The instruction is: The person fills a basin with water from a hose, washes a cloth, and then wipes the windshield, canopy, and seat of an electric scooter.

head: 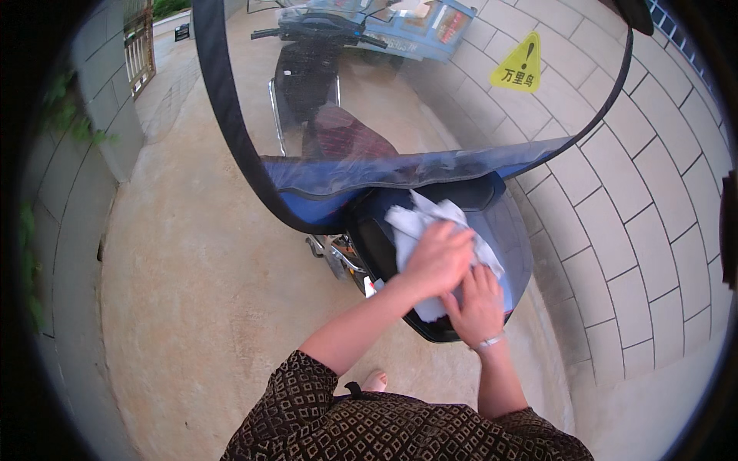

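A crumpled white cloth (424,230) lies over the black storage box (375,245) at the scooter's rear. My left hand (444,256) grips the cloth from above with bent fingers. Just below and to its right, my right hand (478,302) lies flat with the thumb apart, its fingertips against the cloth's lower edge. A bracelet circles the right wrist. Part of the box is hidden under cloth and hands. Right of them shows a smooth, shiny grey-blue surface (516,230) of the box.
Above the box stands a clear plastic canopy window (369,104) with dark edging (216,98) and a yellow warning sticker (522,63). Through it show the seat (351,135), handlebars (317,29) and a blue vehicle (415,37). A block wall (634,201) rises close on the right.
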Action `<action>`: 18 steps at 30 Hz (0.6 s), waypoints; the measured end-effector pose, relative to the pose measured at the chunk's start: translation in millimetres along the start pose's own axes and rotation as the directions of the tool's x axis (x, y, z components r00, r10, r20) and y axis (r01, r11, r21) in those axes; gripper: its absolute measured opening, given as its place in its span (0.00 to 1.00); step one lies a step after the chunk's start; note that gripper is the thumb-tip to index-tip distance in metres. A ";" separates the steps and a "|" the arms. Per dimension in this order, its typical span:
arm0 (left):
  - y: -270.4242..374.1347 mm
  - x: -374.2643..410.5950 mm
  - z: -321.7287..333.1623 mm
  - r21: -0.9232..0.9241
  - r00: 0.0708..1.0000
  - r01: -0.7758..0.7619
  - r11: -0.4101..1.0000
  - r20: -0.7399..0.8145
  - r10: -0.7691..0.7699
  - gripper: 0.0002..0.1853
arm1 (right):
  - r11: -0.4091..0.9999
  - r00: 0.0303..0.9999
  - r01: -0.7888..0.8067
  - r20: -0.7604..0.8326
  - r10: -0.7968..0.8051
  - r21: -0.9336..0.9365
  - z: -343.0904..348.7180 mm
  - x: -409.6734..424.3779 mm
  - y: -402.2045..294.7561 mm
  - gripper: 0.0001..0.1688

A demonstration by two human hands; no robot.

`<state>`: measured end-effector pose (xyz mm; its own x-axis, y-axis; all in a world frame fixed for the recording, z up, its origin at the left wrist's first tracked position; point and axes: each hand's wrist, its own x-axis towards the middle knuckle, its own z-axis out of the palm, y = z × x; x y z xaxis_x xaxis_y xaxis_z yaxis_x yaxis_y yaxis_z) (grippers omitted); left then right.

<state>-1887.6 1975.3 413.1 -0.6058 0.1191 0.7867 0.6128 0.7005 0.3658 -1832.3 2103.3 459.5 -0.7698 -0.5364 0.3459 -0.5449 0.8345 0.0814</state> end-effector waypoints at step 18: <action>-62.3 -21.2 4.2 0.113 0.768 0.619 0.777 -0.294 -0.569 0.16 | 0.994 0.995 -0.087 0.045 0.091 -0.069 66.1 94.6 -3.8 0.28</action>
<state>-1915.1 1932.1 371.5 -0.6647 -0.5142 0.5421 0.0436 0.6976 0.7152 -1925.0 2041.1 430.1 -0.8301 -0.4637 0.3098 -0.4512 0.8849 0.1155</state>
